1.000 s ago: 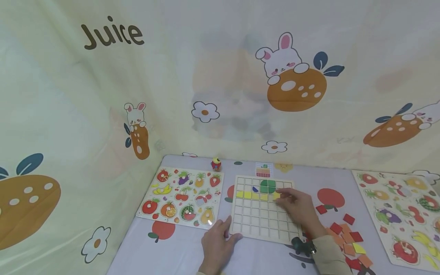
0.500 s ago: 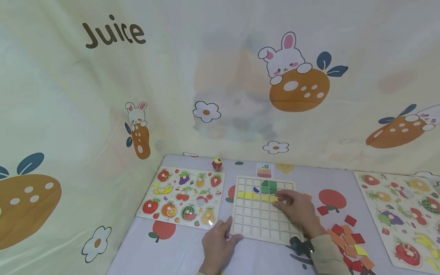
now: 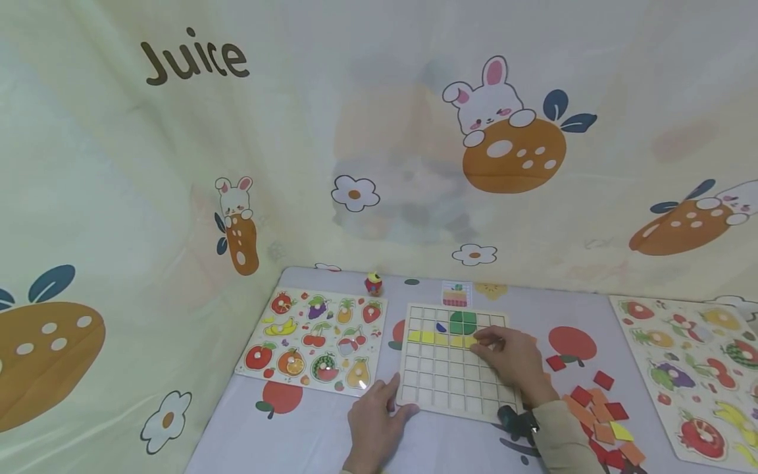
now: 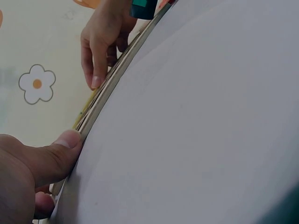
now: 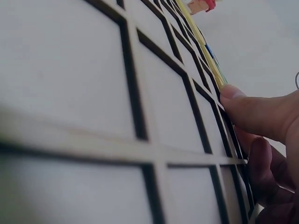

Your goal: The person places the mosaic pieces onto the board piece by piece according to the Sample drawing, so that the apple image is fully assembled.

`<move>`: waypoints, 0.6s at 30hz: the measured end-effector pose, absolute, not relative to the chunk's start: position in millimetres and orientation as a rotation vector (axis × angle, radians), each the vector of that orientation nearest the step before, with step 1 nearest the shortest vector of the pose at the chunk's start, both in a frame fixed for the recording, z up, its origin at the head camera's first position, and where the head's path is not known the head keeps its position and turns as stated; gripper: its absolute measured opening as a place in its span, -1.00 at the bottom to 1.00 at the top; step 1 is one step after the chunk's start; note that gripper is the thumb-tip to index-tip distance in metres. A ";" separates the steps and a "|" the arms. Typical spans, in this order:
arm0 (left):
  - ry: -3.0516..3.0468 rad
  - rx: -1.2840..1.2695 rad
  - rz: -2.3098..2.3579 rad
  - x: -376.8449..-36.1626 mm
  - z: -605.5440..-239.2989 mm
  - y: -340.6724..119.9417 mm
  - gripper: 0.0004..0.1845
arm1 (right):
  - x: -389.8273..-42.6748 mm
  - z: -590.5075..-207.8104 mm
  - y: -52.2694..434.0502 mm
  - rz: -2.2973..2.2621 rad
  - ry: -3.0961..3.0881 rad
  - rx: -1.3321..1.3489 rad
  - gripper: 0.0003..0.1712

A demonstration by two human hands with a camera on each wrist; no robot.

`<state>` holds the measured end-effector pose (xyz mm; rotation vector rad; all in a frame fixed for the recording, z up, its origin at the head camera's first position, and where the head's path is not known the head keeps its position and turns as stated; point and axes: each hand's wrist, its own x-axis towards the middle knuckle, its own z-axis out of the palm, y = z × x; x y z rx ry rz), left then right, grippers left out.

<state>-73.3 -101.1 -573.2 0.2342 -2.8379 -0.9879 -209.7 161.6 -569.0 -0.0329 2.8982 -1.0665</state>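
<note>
A wooden grid board (image 3: 453, 375) lies on the table, with a row of yellow tiles (image 3: 435, 338) and green tiles (image 3: 462, 322) in its far cells. My right hand (image 3: 510, 359) lies over the board's right part. Its thumb (image 5: 254, 112) and fingertips (image 4: 96, 77) pinch a yellow tile (image 3: 471, 342) at the right end of the yellow row. My left hand (image 3: 373, 421) rests on the table at the board's near left corner. Its thumb (image 4: 58, 156) presses against the board's edge (image 4: 117, 70).
A pile of loose red, orange and yellow tiles (image 3: 601, 415) lies right of the board. Fruit peg puzzles sit at the left (image 3: 314, 339) and far right (image 3: 693, 375). A small toy (image 3: 373, 283) and a picture card (image 3: 456, 293) stand behind, against the printed cloth wall (image 3: 379, 131).
My right hand has shifted slightly left along the yellow row, bringing the yellow tile flat against the row's end. The left hand has stayed at the corner.
</note>
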 end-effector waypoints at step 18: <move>-2.856 0.241 -0.988 -74.8 -574.1 -97.9 -0.26 | -161.7 -528.5 273.6 -0.906 2.942 -0.003 -0.36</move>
